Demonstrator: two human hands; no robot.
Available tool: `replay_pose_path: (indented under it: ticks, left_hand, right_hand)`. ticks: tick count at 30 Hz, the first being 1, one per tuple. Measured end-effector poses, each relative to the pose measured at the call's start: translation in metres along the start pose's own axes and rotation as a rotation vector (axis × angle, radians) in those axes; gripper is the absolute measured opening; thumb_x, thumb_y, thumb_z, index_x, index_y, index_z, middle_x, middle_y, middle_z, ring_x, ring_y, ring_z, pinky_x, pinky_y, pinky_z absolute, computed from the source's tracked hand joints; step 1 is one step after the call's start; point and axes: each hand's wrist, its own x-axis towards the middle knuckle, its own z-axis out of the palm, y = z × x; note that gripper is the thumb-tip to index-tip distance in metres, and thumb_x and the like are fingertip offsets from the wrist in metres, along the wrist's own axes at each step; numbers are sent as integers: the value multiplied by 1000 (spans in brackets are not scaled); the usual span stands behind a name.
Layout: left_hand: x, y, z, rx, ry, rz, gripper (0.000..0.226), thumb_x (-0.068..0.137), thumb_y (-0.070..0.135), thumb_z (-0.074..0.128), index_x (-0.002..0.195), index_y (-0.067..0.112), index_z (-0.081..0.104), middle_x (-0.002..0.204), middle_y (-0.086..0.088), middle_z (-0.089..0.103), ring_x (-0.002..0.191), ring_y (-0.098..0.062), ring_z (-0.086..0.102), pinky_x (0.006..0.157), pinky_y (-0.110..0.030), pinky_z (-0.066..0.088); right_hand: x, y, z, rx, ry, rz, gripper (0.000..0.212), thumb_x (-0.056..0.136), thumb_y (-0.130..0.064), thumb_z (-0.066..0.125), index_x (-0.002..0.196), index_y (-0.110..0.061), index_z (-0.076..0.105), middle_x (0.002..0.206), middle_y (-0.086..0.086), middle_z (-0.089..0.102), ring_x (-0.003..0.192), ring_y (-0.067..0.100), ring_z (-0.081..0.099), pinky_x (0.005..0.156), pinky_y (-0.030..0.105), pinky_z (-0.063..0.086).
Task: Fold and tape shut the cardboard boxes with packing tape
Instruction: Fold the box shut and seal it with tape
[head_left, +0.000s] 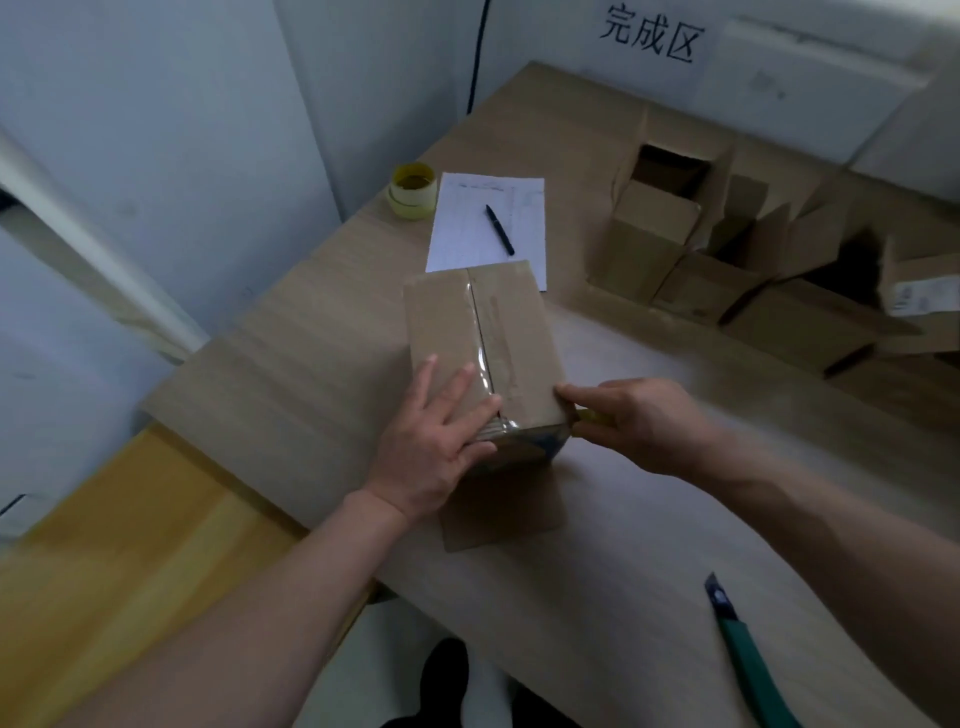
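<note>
A wooden bench surface shows at the far left, lower than the pale table. On the table's far left corner sits a roll of yellowish packing tape, and just to its right lies a printed sheet of paper with a black pen resting on it.

The cardboard box stands at the table's middle, its far end overlapping the near edge of the paper. Its long axis runs away from the person, tilted slightly leftward at the far end. Both top flaps are closed, and a strip of clear tape runs along the centre seam and wraps over the near end.

The left hand lies flat on the near left part of the box top, fingers spread, its fingertips pressing near the tape at the near edge. The right hand is at the box's near right corner, thumb and fingers closed around a small yellowish item I cannot identify.

Further right, several open, unfolded cardboard boxes crowd the table's far side. A green-handled utility knife lies near the right front edge, blade end pointing away.
</note>
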Motion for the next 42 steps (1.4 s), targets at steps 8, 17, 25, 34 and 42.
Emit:
replay_pose_path:
  ticks: [8,17,25,34,42]
  left_hand:
    - [-1,-14,-17,-27,-42,146,47,87,42,60,124,16,66,142,-14,52,136,-48,36,101,-64,40]
    - [37,38,-6,276,-296,141,78,83,78,21,149,41,3,163,1,-4,149,-35,-2,109,-68,12]
    - [59,32,-6,279,-316,154,74,80,77,29,144,48,8,157,2,16,142,-34,19,99,-68,27]
    - [37,72,0,317,-124,169,71,78,77,31,137,38,41,126,-10,47,108,-37,45,85,-51,40]
    - [23,39,-25,-23,-153,94,94,72,74,52,147,21,35,147,-3,43,137,-29,36,111,-47,30]
  right_hand:
    - [-24,-29,7,-39,95,-20,48,86,-40,73,128,-19,63,95,1,74,77,20,69,66,35,59]
    - [-39,-49,25,-22,244,148,44,79,-42,78,118,-22,69,89,2,75,71,26,70,57,33,55]
    - [-46,-42,29,339,74,469,66,84,-49,70,143,-46,40,129,-8,63,112,16,60,89,30,47]
    - [-79,-49,27,290,51,519,73,82,-38,75,146,-41,40,132,-7,63,113,14,60,92,29,48]
    - [-74,-64,23,79,80,409,59,92,-59,53,144,-43,32,121,-4,66,91,17,63,79,33,53]
